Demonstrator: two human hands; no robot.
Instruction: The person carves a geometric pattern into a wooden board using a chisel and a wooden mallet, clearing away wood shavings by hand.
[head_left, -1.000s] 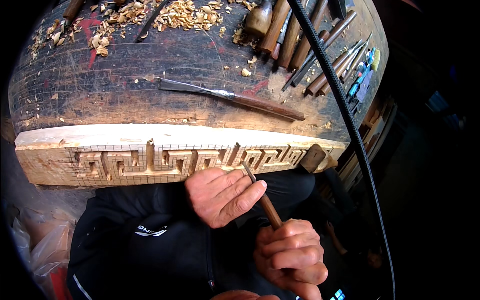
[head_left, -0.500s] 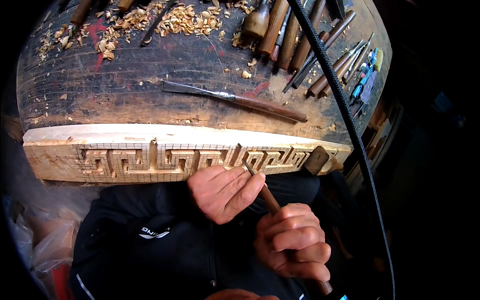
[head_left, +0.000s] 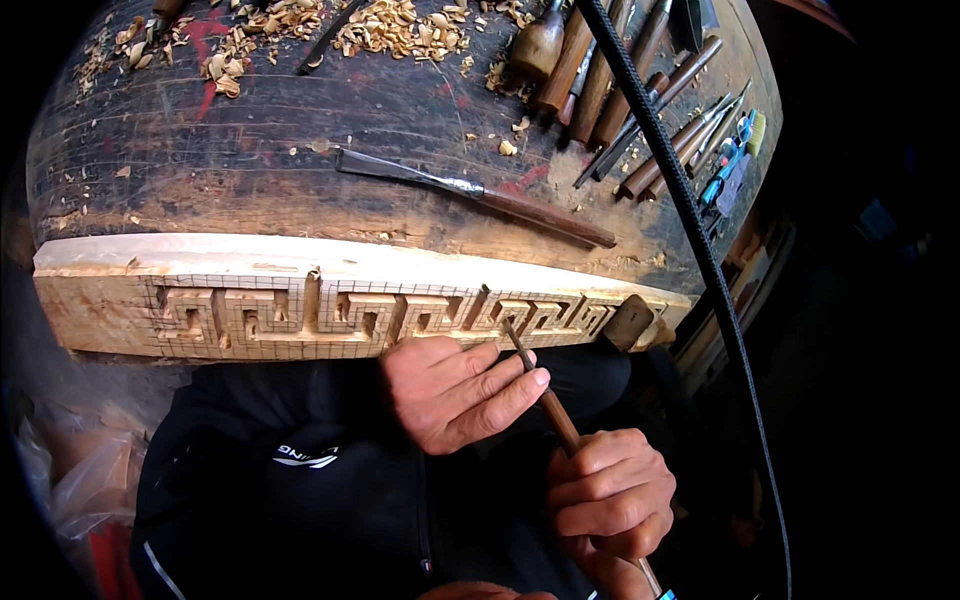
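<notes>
A long pale wooden board [head_left: 110,310] with a pencil grid and a carved key-like pattern of recesses lies along the bench's near edge. My right hand [head_left: 615,490] is wrapped round the brown wooden handle of a carving chisel [head_left: 560,420], slanting up and left. The chisel's narrow tip meets one of the recesses right of the board's middle. My left hand [head_left: 455,395] rests against the board's lower edge, its fingers closed about the chisel's shank near the blade. Part of the shank is hidden by these fingers.
A larger chisel [head_left: 480,195] lies on the dark bench [head_left: 250,180] beyond the board. Wood shavings [head_left: 400,30] and several wooden-handled tools are farther back. A small wooden block [head_left: 630,323] sits against the board's right end. A black cord [head_left: 680,180] crosses the view at right.
The right hand has moved down and right with the chisel handle. The chisel tip and left fingers have shifted slightly right along the board. The whole view has shifted a little.
</notes>
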